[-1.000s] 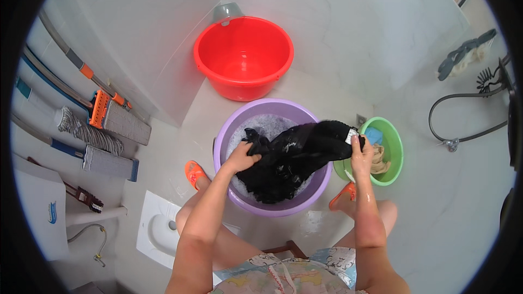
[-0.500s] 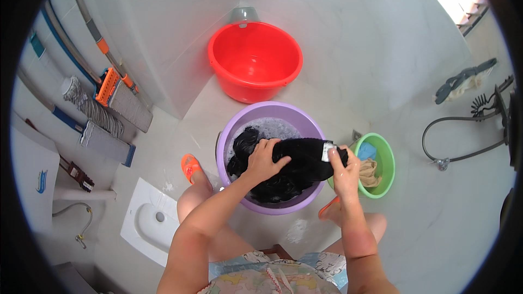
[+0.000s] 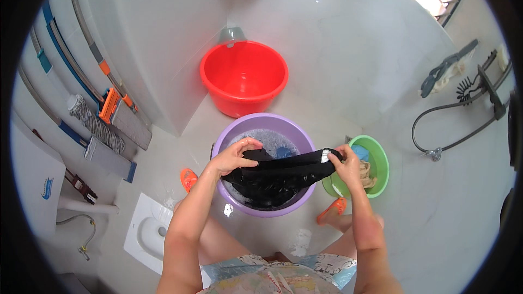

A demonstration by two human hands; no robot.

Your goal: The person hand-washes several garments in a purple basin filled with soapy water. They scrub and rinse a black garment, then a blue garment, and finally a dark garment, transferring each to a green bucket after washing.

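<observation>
A round purple plastic tub [image 3: 267, 213] is holding bubbly water. A wet, floppy black cloth [image 3: 272, 186] is hanging over it, hiding much inside. The bare right hand [image 3: 347, 164] is pinching one end; whether the bare left hand [image 3: 227, 159] is gripping, I cannot tell. A blurry blue thing [image 3: 284, 152] is peeking through foam.

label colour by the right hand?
White: the label on the black garment, beside the right hand. Best in the head view.
</observation>
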